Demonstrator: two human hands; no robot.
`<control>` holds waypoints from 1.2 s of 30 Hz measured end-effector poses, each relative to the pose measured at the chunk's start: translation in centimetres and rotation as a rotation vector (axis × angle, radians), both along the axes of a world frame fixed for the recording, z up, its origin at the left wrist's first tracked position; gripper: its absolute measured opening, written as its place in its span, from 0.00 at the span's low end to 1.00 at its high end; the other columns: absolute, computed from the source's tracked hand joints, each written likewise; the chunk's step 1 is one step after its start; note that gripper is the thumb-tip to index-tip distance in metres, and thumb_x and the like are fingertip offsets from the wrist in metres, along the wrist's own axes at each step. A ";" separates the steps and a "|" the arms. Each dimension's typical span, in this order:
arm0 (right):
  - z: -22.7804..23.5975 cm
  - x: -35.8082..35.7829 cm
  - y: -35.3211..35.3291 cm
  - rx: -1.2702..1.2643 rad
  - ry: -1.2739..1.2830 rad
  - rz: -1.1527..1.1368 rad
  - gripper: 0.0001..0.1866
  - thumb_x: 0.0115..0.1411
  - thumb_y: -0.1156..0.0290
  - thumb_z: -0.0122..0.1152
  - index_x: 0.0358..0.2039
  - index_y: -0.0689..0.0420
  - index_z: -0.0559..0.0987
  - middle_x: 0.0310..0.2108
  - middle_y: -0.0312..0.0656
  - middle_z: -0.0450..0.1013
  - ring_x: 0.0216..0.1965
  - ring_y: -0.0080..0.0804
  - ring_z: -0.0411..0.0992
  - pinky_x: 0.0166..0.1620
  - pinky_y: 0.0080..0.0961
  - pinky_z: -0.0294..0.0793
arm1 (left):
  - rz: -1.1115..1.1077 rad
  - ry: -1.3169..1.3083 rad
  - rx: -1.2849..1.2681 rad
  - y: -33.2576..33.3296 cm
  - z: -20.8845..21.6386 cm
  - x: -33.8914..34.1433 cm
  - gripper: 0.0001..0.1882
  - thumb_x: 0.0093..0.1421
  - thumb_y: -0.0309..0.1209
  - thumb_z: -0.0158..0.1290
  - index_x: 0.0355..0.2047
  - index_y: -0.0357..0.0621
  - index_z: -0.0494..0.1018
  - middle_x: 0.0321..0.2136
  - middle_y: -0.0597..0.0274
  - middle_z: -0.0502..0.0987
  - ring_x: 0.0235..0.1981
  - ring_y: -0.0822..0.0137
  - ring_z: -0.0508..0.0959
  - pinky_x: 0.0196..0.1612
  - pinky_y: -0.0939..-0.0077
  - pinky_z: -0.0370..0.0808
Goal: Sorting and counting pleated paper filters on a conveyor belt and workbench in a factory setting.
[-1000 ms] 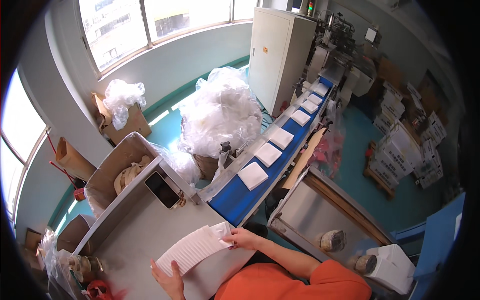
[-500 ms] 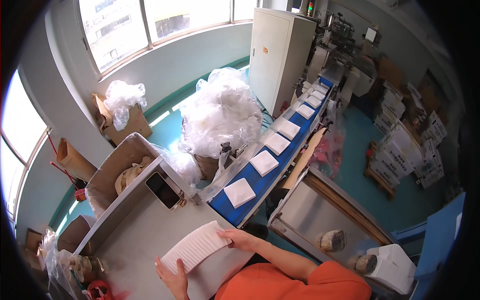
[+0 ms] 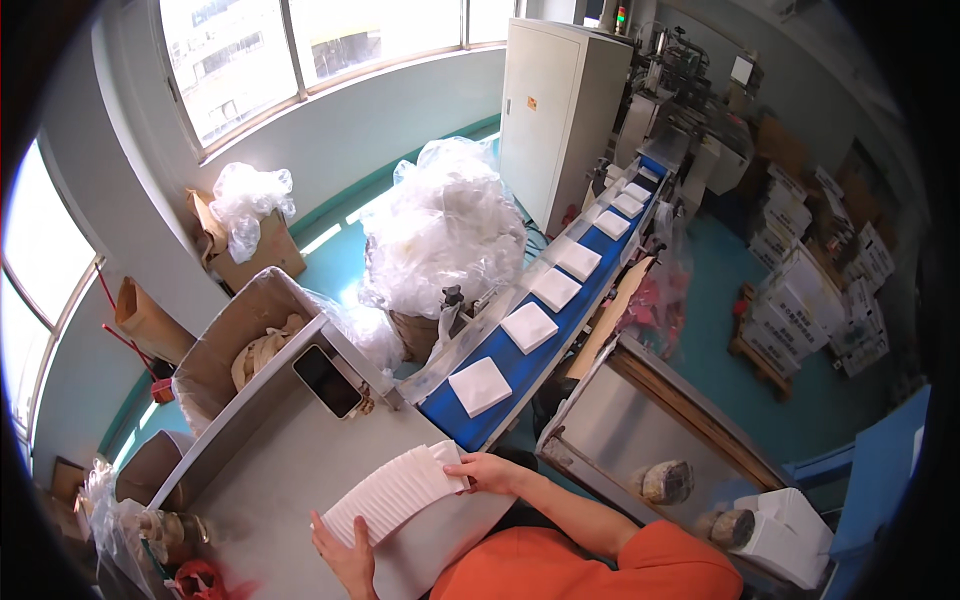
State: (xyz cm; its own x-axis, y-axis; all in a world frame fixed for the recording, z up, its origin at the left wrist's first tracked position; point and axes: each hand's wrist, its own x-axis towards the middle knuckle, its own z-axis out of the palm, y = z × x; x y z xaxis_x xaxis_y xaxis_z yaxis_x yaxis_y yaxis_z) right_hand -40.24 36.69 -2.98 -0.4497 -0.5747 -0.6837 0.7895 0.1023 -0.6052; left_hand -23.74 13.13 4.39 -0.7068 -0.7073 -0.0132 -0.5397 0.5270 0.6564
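A long row of white folded napkins or pads (image 3: 392, 492), pressed face to face, lies slightly fanned over the grey metal table (image 3: 265, 470). My left hand (image 3: 345, 558) grips its lower left end, with the thumb on the near side and the fingers at the far side. At the other end, my right hand (image 3: 492, 473) is closed on the last pieces, its thumb on top; a white flap stands out by its fingertips. Beyond the table's far right corner, a blue conveyor belt (image 3: 508, 368) carries several separate flat white squares, the closest a folded white square (image 3: 480, 387).
A dark phone (image 3: 328, 381) with a beaded charm lies along the table's raised edge (image 3: 240, 410). Behind that edge stands a lined bin (image 3: 205, 365). Large bags of clear plastic film (image 3: 445, 225) fill the floor by the belt. To the right is a metal-topped cart (image 3: 620, 430).
My right hand has shifted slightly right and down, and more of the white pieces show at that end of the row. My left hand stays nearly in place.
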 end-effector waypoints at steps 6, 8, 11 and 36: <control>0.4 -1.0 -0.2 -0.086 0.001 -0.425 0.21 0.64 0.58 0.52 0.50 0.61 0.70 0.41 0.40 0.73 0.41 0.27 0.70 0.44 0.25 0.71 | -0.047 0.004 -0.003 0.5 0.4 0.1 0.42 0.56 0.47 0.57 0.63 0.38 0.52 0.57 0.37 0.59 0.59 0.41 0.59 0.61 0.55 0.56; 2.0 -0.6 -1.2 0.142 0.144 -0.218 0.31 0.63 0.47 0.50 0.52 0.63 0.69 0.43 0.44 0.73 0.45 0.31 0.70 0.47 0.25 0.70 | -0.069 0.020 0.014 0.6 0.0 -0.1 0.43 0.55 0.46 0.58 0.63 0.39 0.52 0.57 0.38 0.58 0.59 0.41 0.59 0.61 0.55 0.56; 4.6 1.3 -2.4 0.303 0.765 0.109 0.33 0.61 0.44 0.51 0.51 0.63 0.71 0.45 0.45 0.72 0.48 0.33 0.69 0.50 0.30 0.68 | -0.084 0.030 0.046 1.1 0.4 -0.5 0.44 0.53 0.45 0.60 0.63 0.40 0.51 0.57 0.39 0.58 0.59 0.41 0.58 0.61 0.55 0.57; 0.5 -0.1 -1.0 -0.209 -0.149 -0.047 0.18 0.63 0.58 0.52 0.48 0.55 0.74 0.41 0.34 0.74 0.41 0.24 0.71 0.44 0.24 0.69 | 0.034 -0.017 0.045 0.9 0.5 -0.6 0.45 0.54 0.49 0.59 0.64 0.43 0.50 0.57 0.33 0.56 0.58 0.37 0.59 0.59 0.52 0.58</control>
State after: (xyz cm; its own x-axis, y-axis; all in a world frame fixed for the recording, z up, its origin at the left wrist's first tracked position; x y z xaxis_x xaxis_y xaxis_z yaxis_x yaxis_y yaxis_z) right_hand -40.31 35.72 -2.50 -0.3828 -0.6915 -0.6126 0.8723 -0.0520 -0.4863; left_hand -24.33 14.03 4.87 -0.6818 -0.7292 -0.0578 -0.5682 0.4782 0.6697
